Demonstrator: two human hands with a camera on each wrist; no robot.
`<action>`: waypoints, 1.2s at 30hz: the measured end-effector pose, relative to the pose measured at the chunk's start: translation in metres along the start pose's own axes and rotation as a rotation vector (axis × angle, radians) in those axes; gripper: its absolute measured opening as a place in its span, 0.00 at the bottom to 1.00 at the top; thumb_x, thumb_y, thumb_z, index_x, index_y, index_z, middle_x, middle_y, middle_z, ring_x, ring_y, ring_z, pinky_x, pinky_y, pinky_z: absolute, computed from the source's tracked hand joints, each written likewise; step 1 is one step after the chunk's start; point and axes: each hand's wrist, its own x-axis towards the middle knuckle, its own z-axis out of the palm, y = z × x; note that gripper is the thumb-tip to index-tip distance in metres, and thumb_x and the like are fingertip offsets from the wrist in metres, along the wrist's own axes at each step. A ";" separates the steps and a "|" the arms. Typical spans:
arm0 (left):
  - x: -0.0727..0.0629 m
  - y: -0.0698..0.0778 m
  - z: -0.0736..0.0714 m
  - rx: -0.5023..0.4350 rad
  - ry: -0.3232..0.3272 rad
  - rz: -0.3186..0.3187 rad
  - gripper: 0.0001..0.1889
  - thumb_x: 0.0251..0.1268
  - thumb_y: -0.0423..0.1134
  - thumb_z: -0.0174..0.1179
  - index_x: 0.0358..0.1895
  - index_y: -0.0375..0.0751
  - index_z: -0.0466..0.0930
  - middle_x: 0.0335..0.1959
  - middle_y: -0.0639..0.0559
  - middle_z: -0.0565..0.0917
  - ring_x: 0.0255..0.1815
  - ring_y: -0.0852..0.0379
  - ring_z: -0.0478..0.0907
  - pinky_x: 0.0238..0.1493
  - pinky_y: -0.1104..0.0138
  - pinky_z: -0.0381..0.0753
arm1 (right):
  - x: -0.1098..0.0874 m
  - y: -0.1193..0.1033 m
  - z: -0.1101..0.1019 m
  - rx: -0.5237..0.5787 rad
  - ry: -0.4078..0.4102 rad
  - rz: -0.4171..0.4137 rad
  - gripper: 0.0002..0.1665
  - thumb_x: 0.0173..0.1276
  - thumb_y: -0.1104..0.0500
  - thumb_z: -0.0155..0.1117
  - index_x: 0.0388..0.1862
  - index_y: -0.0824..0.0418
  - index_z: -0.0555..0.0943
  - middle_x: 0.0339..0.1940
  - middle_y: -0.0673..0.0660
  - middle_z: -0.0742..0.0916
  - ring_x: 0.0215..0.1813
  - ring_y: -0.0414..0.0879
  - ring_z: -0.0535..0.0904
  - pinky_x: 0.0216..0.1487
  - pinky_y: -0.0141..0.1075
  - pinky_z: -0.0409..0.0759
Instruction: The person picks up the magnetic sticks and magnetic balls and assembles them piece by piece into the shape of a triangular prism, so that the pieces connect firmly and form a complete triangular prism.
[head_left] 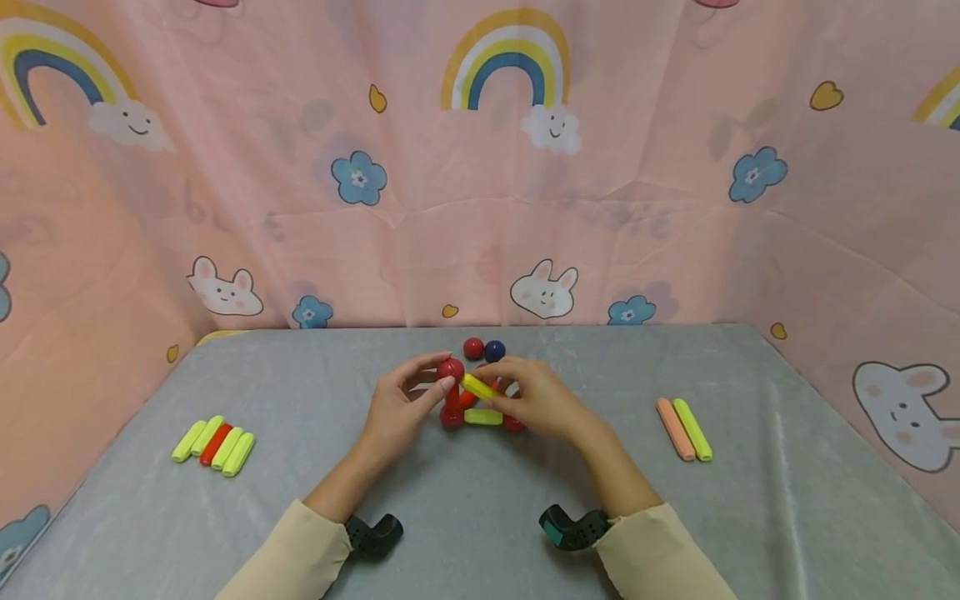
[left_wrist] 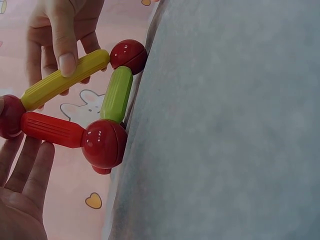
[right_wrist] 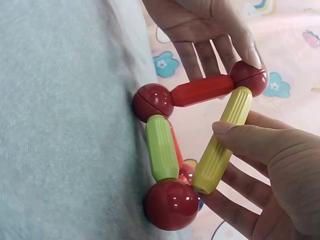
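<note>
My left hand (head_left: 397, 410) pinches a glossy red ball (head_left: 450, 370) between thumb and fingers. A red rod (right_wrist: 202, 90) runs down from that ball to another red ball (right_wrist: 153, 103) on the table. From there a light green rod (right_wrist: 162, 148) leads to a third red ball (right_wrist: 171, 205). Between thumb and fingers, my right hand (head_left: 546, 402) grips a yellow rod (left_wrist: 67, 79). One end of it meets the raised ball; the other end is right beside the third ball. Another red rod (head_left: 468, 398) shows behind, partly hidden.
A loose red ball (head_left: 473, 348) and a dark blue ball (head_left: 494, 351) lie behind the hands. Several light green rods (head_left: 238, 454) and a red rod (head_left: 216, 444) lie at the left. A salmon rod (head_left: 676, 429) and a yellow-green rod (head_left: 692, 429) lie at the right.
</note>
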 end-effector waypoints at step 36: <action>0.002 -0.008 0.003 0.199 -0.056 -0.100 0.21 0.61 0.30 0.69 0.59 0.42 0.82 0.50 0.48 0.88 0.51 0.51 0.85 0.53 0.58 0.87 | -0.007 0.014 -0.015 0.054 -0.278 0.179 0.15 0.56 0.54 0.81 0.42 0.52 0.87 0.34 0.49 0.87 0.37 0.44 0.81 0.41 0.35 0.83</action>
